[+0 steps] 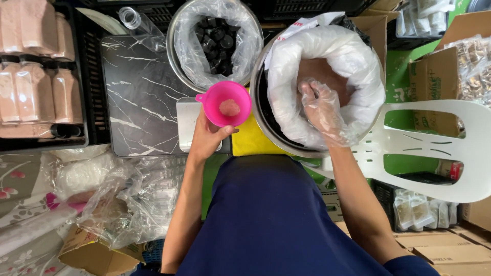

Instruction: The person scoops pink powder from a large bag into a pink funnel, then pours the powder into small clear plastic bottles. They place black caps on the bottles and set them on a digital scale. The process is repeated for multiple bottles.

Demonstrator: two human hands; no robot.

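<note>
Head view, looking straight down. Nearest to us is the lap in dark blue cloth [266,220], with both bare forearms reaching forward from it.

Left hand [207,137]: forearm runs up from the lower left, wrist straight, palm toward the centre. We see the fingers wrapped round something below the pink funnel [225,104], thumb lying across just under its rim; the grip is closed, steadying the funnel upright. What sits beneath the funnel is hidden by the hand and the bowl of the funnel. A small heap of pinkish powder [229,107] lies inside the funnel. The hand is over a small silver scale [185,122], which stands on a dark marble-patterned board [138,92]. A yellow cloth [250,139] lies just beside the scale.

Right hand [319,105]: wears a loose clear plastic glove. Forearm rises from the lower right, wrist bent down, fingers dipped into the white bag [358,56] that lines a large metal pot [266,128]. Fingertips rest in pinkish-brown powder at the bag's bottom; we cannot tell whether they are clenched on any.

Farther off: a metal bowl [176,41] lined with clear plastic, holding black caps [217,43]. At far left, a black crate [94,76] with filled bottles of pink powder [38,89]. A white plastic chair [434,138] stands at right, cardboard boxes [434,82] beyond it. Crumpled clear bags [128,194] lie at lower left.
</note>
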